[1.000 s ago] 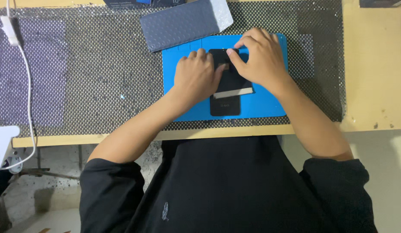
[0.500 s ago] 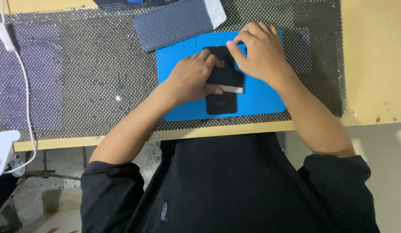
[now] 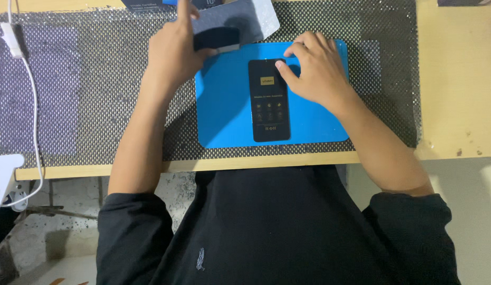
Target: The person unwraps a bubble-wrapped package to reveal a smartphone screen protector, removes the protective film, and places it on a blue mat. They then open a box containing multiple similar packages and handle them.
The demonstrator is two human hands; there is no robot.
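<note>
Pinched in the left hand (image 3: 174,53), a dark strip (image 3: 216,38) hangs lifted; the right hand (image 3: 314,71) fingertips press the phone (image 3: 269,100) flat, gripping nothing. With so light a hold, the phone could slide on the blue mat (image 3: 224,116).

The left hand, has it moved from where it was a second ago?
Yes. The left hand has left the phone on the blue mat and gone up and left, past the mat's top-left corner, carrying a small dark piece.

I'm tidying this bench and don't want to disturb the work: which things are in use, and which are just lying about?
In use:
left hand holding a small dark piece
right hand on the black phone
blue mat under the phone

Lying about:
grey pouch
white cable
</note>
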